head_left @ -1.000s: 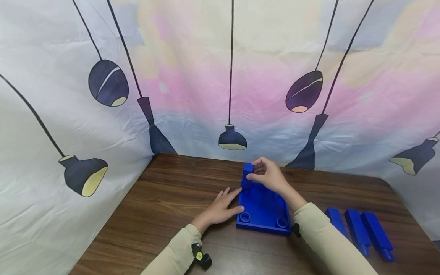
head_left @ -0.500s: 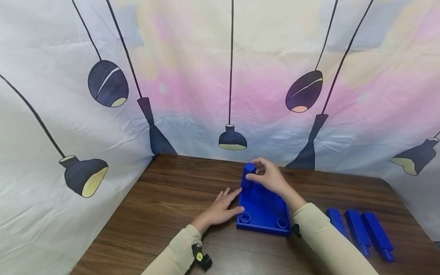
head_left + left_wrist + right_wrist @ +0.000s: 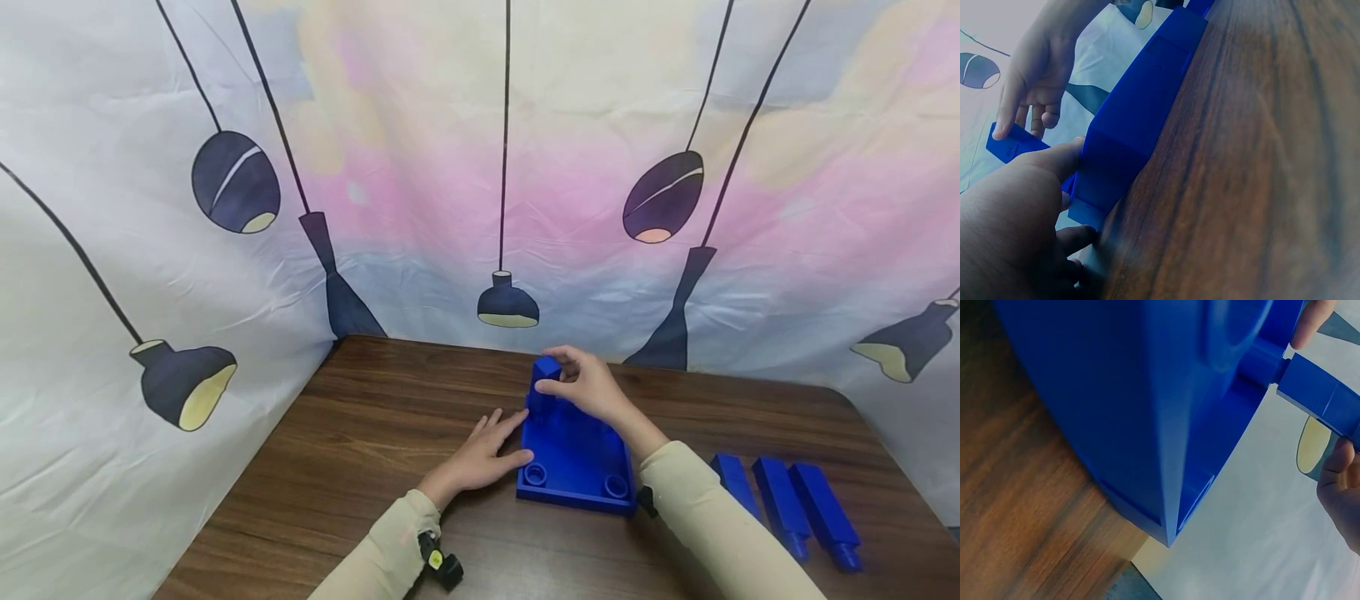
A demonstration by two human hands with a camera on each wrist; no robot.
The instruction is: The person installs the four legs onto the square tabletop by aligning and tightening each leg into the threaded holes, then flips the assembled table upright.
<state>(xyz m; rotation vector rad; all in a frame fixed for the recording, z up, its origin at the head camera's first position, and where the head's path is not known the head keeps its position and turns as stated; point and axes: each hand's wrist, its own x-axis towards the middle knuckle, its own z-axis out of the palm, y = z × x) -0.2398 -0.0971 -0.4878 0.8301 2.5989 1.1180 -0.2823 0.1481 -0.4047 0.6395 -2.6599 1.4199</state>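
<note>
A square blue post (image 3: 545, 392) stands upright at the far left corner of a blue square panel (image 3: 577, 454) with raised edges. My right hand (image 3: 592, 387) pinches the post near its top between thumb and fingers. In the right wrist view, the post's narrow neck (image 3: 1280, 371) enters the round corner socket (image 3: 1261, 360), a bit of it still showing. My left hand (image 3: 480, 457) lies along the panel's left side with fingers spread, thumb on the rim. Ring-shaped sockets (image 3: 535, 474) show at the near corners.
Several more blue posts (image 3: 823, 508) with round threaded-looking ends lie on the wooden table (image 3: 360, 450) at the right, one partly behind the right sleeve (image 3: 720, 517). A printed cloth (image 3: 420, 208) hangs behind the table.
The post has turned slightly about its length in my right hand, and its top has shifted a little to the right. The left hand and the panel keep their place.
</note>
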